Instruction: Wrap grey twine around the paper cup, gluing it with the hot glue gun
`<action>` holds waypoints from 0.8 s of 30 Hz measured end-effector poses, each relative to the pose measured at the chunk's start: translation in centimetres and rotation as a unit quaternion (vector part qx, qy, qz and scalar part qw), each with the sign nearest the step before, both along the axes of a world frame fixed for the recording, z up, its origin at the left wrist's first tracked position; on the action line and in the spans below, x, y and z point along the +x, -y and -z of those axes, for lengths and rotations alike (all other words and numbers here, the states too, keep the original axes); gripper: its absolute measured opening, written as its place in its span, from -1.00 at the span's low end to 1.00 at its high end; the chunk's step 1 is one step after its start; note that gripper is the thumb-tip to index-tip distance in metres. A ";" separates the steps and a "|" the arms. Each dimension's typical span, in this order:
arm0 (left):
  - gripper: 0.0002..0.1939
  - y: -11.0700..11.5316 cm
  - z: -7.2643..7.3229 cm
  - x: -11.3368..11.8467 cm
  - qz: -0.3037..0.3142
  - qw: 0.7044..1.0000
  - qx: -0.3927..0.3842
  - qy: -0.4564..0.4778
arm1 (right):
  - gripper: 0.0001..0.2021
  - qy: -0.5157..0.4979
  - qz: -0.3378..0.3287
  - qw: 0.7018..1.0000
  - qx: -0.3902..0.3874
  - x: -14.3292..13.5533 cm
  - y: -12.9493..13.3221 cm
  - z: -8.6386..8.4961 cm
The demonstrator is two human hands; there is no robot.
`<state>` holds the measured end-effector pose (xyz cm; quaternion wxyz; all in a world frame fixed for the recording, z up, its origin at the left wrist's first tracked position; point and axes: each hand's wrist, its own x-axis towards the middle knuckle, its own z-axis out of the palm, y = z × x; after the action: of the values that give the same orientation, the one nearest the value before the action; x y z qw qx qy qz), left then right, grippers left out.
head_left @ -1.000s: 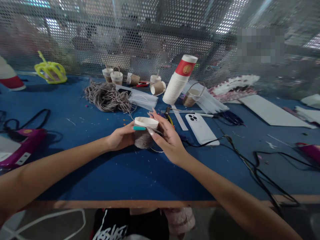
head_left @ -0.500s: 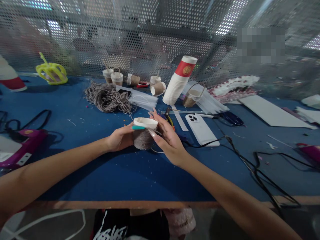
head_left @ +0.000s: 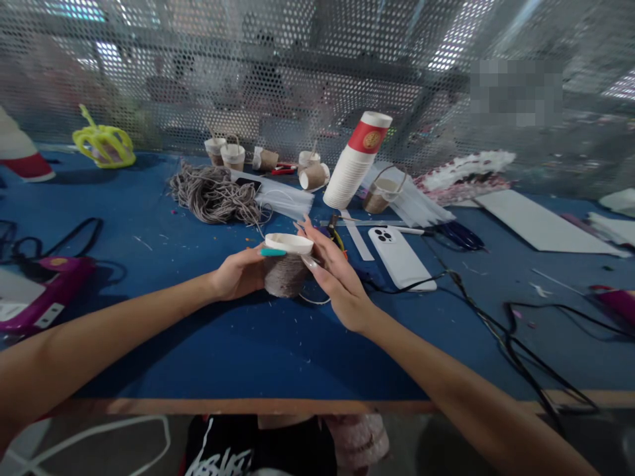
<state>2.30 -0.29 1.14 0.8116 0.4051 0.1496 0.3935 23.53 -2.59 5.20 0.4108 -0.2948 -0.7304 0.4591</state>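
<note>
Between my two hands, above the blue table, is a paper cup [head_left: 285,276] wrapped in grey-brown cord, its white rim bare. My left hand [head_left: 238,272] grips the cup's left side, the thumb with a teal nail lying just under the rim. On the right side, my right hand [head_left: 341,277] holds the cup with thumb and fingers, the thumb near the front of the rim. A loose strand of cord hangs by the cup's lower right. Behind the cup lies a tangled heap of grey cord [head_left: 213,192], from which a strand runs towards the cup.
Behind stand a tilted stack of paper cups [head_left: 350,172], small wrapped cups and a little basket [head_left: 381,195]. A white phone [head_left: 401,259] and black cables [head_left: 469,297] lie right. A purple glue gun [head_left: 62,291] is at left, a yellow basket [head_left: 105,147] behind it.
My right thumb has shifted slightly to the right and off the cup's front, showing more of the wrapped cord. My left hand has barely moved.
</note>
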 end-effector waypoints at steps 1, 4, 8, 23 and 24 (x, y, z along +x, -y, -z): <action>-0.52 0.0 0.0 0.0 0.000 1.000 -0.001 -0.001 | -0.43 -0.001 0.000 1.000 0.001 0.0 0.0 0.0; -0.51 0.1 -0.1 0.0 -0.004 1.000 -0.005 -0.003 | -0.45 -0.005 -0.001 1.000 0.003 -0.1 -0.1 0.2; -0.49 0.0 0.0 0.0 -0.009 1.000 -0.009 -0.005 | -0.47 -0.008 -0.002 1.000 0.007 0.0 -0.1 0.3; -0.45 -0.2 0.4 -0.1 -0.005 1.000 -0.007 -0.008 | -0.44 -0.015 -0.005 1.000 0.008 0.1 -0.1 0.3; -0.46 -0.2 0.5 -0.1 -0.008 1.000 -0.009 -0.007 | -0.44 -0.018 -0.006 1.000 0.011 0.1 -0.1 0.3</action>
<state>2.16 -0.08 0.61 0.8112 0.3991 0.1620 0.3956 23.67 -2.45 4.85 0.4248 -0.2777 -0.7296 0.4583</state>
